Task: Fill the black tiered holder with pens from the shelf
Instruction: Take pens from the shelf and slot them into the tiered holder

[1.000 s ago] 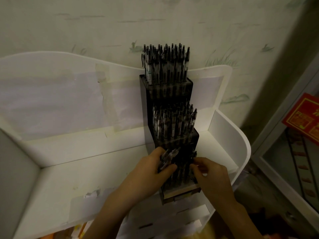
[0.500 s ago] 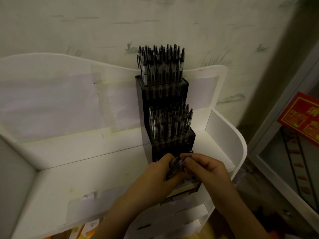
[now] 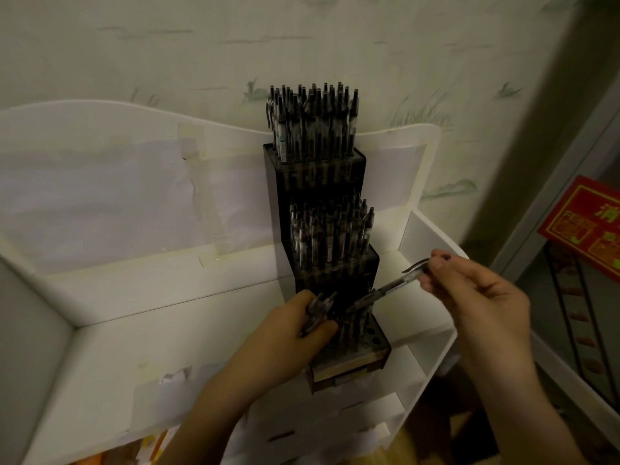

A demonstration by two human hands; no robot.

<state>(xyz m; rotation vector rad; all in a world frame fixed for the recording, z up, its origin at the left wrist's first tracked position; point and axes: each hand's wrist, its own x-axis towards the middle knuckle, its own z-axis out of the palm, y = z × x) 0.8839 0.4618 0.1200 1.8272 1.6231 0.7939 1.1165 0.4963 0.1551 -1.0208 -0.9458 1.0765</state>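
The black tiered holder (image 3: 335,260) stood upright on the white shelf (image 3: 141,347), toward the shelf's right end, its tall back tier against the shelf's rear panel. It rose in three steps. The top tier (image 3: 313,156) was packed with dark, clear-barrelled pens (image 3: 312,122) standing upright, their tops rising above the rear panel's edge. The middle tier (image 3: 339,263) was likewise crowded with upright pens (image 3: 330,233). The lowest, front tier (image 3: 362,347) sat nearest the shelf's front edge; a few pens stood in it, and several round holes (image 3: 374,337) at its right side were still bare. A pale strip ran along its front face.

The left hand (image 3: 295,333) rested against the left side of the front tier, fingers curled round a small bundle of pens (image 3: 318,310) whose ends stuck up above the knuckles. The right hand (image 3: 476,290) was raised to the right of the holder, above the shelf's right end, thumb and fingertips pinching the upper end of a single pen (image 3: 392,286). That pen slanted down and to the left, its lower end over the front tier, close to the pens standing there; whether it touched the holder could not be told.

To the far right, off the shelf, hung a red sign with yellow print (image 3: 583,226).
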